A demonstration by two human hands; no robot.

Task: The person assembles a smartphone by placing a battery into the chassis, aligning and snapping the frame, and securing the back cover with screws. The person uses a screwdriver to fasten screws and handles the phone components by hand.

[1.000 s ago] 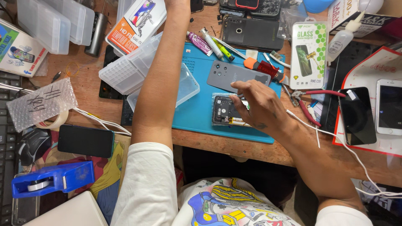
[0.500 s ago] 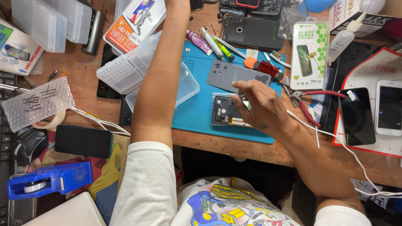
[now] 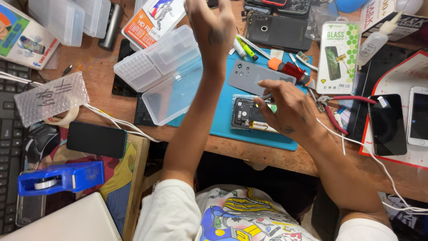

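Your right hand (image 3: 290,109) rests on the opened phone (image 3: 249,115) on the blue mat (image 3: 214,120), fingers pinching a thin tool. Its grey back cover (image 3: 255,76) lies off beside it, so reassembly remains. Your left hand (image 3: 213,27) is raised, loosely curled, holding nothing I can see.
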